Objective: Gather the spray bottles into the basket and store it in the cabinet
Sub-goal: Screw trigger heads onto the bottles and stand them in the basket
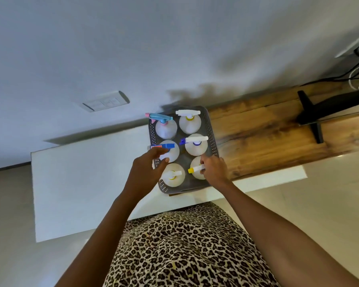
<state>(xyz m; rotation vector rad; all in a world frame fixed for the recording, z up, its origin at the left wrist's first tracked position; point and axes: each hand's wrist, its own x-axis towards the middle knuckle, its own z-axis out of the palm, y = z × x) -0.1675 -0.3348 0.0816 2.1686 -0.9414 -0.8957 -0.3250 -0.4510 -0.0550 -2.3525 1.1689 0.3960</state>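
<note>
I see 6 spray bottles standing in the gray basket, in 2 rows of 3. The basket sits on the wood counter, with its left side over the white top. My right hand holds the near right bottle by its sprayer. My left hand curls half open, fingers on the blue sprayer bottle

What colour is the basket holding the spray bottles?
Grey, with perforated walls. The basket shows best in the head view, the only view.
</note>
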